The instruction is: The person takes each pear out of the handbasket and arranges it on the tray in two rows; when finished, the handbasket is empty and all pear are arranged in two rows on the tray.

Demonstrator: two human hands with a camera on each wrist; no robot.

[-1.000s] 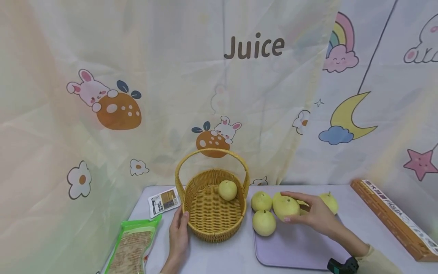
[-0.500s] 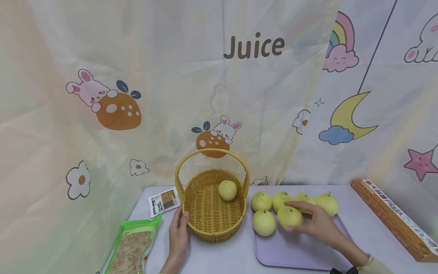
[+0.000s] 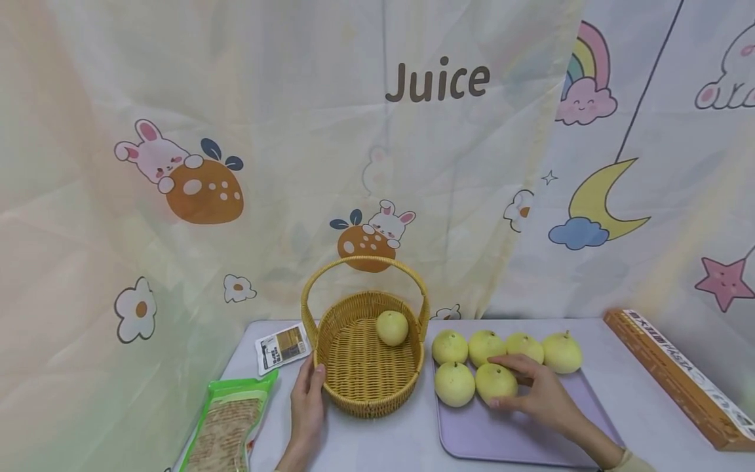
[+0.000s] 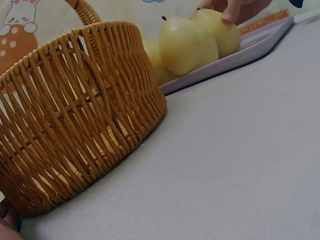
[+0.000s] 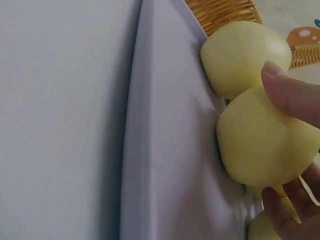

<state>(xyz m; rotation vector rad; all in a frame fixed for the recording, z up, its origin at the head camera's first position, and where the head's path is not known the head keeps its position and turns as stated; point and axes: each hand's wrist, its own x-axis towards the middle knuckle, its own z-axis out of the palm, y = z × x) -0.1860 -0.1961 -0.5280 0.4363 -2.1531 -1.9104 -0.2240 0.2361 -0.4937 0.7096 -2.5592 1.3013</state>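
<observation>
A woven basket (image 3: 371,403) with an arched handle stands mid-table, with one pale yellow pear (image 3: 392,328) inside. My left hand (image 3: 308,408) lies against the basket's left outer side, its fingers fairly straight along the wall; the left wrist view shows only a bit of it at the edge. On the purple tray (image 3: 507,439), my right hand (image 3: 545,396) holds a pear (image 3: 496,385) between thumb and fingers. That pear sits beside another front pear (image 3: 455,384), before a back row of several pears (image 3: 450,347). Fingers under the held pear (image 5: 265,140) are partly hidden in the right wrist view.
Left of the basket lie a small white-and-brown packet (image 3: 283,347) and a green-edged food bag (image 3: 230,419). A long orange-brown box (image 3: 678,380) lies along the right side. A printed curtain (image 3: 283,164) hangs behind the table.
The right hand has brought its pear forward and down from the back row to the tray's front row, beside the other front pear. The left hand and basket have not moved.
</observation>
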